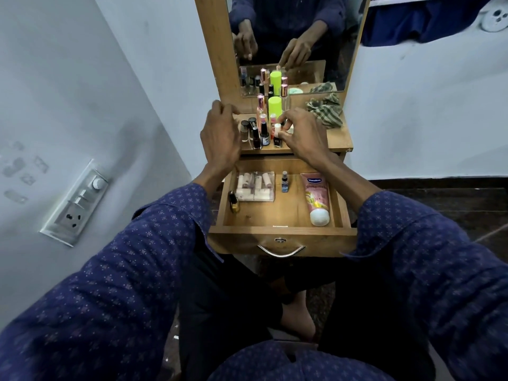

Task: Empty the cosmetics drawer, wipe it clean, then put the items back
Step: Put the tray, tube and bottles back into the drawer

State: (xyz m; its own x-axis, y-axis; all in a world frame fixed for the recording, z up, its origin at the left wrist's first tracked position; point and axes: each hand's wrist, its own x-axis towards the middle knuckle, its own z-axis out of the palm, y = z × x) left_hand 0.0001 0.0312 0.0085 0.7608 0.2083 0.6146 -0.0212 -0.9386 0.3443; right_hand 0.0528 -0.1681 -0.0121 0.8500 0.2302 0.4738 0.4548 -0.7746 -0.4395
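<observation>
The left hand [220, 136] hovers over the left end of the dresser top [334, 138], fingers curled and holding nothing. Just right of it stand small nail polish bottles [254, 133]. The right hand [298, 133] pinches a white-capped bottle [277, 130] among them. Below, the open drawer [280, 233] has a clear case of lipsticks [255, 187], a little spray bottle [285, 182] and a pink tube [316, 196]. A checked cloth [325, 110] lies on the top, far right.

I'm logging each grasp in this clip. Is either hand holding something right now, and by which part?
The right hand pinches a small white-capped bottle by its cap, on the shelf. The left hand has curled fingers and holds nothing visible.
</observation>
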